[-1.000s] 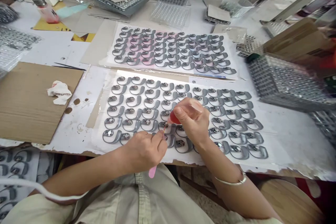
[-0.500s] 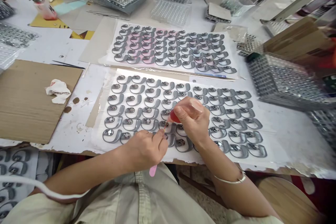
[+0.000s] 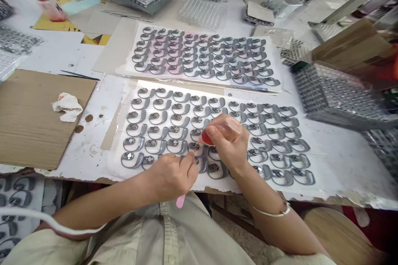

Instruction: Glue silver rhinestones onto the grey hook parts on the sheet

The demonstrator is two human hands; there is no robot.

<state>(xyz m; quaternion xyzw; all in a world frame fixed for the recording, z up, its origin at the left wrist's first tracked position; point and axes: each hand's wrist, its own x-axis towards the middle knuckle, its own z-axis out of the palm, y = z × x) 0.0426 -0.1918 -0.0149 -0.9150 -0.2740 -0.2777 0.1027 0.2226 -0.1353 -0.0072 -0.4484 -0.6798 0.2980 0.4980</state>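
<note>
White-topped worktable (image 3: 336, 174), stained; clear blister trays (image 3: 202, 13) beyond hands. Left hand (image 3: 174, 176) closed round pink-handled tool (image 3: 180, 201). Right hand (image 3: 230, 143) grips bottle of red liquid (image 3: 206, 137), nozzle at tool's thin tip; contact unclear. Grey curved pieces (image 3: 142, 143) in rows beneath and around both hands. Crumpled tissue (image 3: 69, 107) on cardboard (image 3: 29, 126), left of left hand.

Two hands (image 3: 175, 176) (image 3: 231, 145), one pink-handled tool (image 3: 180, 201), one red bottle (image 3: 205, 137), one grey-capped bottle (image 3: 56, 11). On desk (image 3: 66, 56): two sheets (image 3: 120, 140) (image 3: 276, 64) of hooked pieces (image 3: 152, 143), one tissue (image 3: 70, 104).
</note>
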